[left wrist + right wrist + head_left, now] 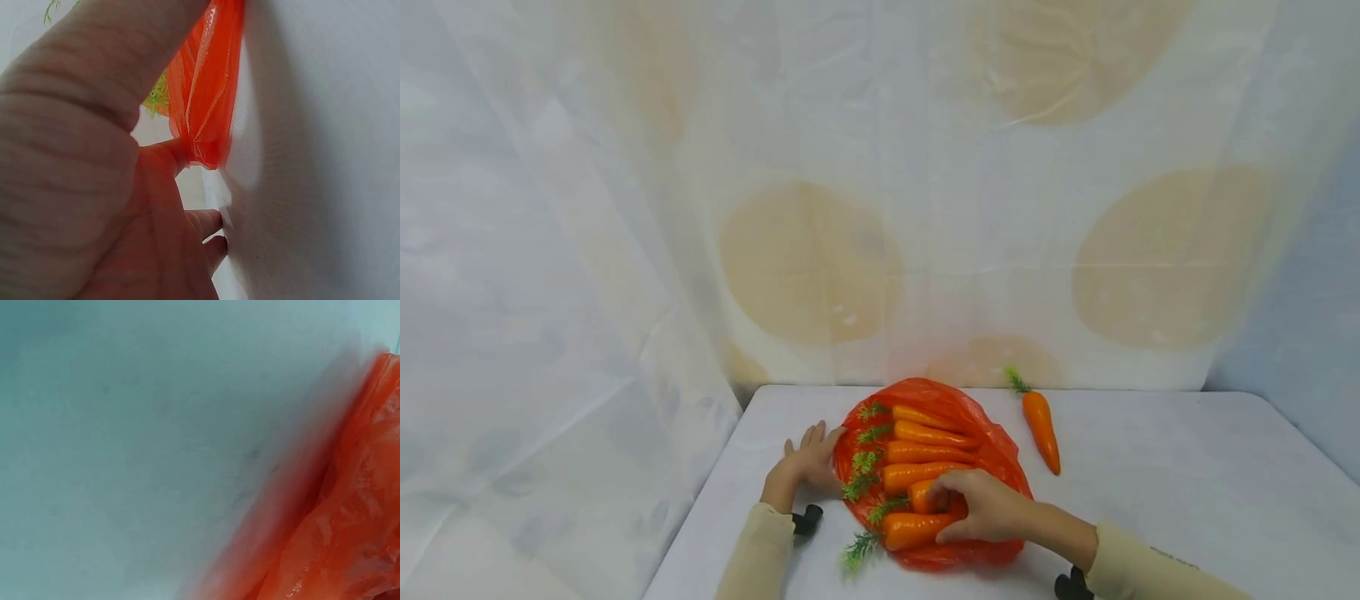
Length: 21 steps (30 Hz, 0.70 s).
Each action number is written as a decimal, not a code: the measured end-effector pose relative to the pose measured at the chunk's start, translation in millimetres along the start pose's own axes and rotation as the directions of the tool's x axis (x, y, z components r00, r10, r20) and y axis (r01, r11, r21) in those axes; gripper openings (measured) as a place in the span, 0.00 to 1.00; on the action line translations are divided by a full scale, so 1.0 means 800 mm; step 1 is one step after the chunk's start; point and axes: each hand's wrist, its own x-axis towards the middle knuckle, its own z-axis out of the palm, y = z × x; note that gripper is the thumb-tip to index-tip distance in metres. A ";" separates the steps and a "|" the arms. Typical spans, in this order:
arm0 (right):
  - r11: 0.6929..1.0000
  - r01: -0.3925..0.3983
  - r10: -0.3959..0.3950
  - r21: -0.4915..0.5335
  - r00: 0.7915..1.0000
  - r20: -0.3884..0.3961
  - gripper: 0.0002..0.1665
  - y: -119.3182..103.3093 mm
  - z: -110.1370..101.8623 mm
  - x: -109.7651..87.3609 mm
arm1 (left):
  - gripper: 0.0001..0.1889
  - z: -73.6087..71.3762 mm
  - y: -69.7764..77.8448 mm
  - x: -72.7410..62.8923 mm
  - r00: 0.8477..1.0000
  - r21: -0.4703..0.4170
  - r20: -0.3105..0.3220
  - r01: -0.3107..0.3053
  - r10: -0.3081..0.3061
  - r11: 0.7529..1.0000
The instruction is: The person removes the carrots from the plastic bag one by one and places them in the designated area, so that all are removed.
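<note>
A red plastic bag lies spread on the table, with several orange carrots in a row on it, their green leafy tops toward the left. My left hand rests at the bag's left edge, fingers spread; in the left wrist view the index finger touches the red film beside the thumb. From the right, my right hand reaches over the near carrots. Its curled fingers and thumb grip a short-looking carrot, partly hidden under the hand. The nearest carrot lies right by the thumb.
One loose carrot lies beyond the bag to the right, leafy top toward the back edge. The white table ends at a patterned curtain. Curtains also hang at both sides. Dark wrist camera mounts show under both forearms.
</note>
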 end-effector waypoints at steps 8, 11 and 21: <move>0.993 -0.016 0.022 -0.114 0.999 0.050 0.20 0.007 0.010 0.000 | 0.57 -0.007 0.004 -0.003 1.000 -0.001 0.003 0.005 -0.005 1.000; 0.985 -0.019 0.027 -0.174 0.999 0.047 0.19 0.003 0.013 0.002 | 0.57 -0.010 0.003 -0.004 1.000 -0.002 0.002 0.007 -0.007 1.000; 0.976 0.003 0.013 -0.216 0.997 0.072 0.20 -0.004 0.015 -0.005 | 0.57 -0.009 0.007 -0.008 1.000 -0.012 0.007 0.003 -0.003 1.000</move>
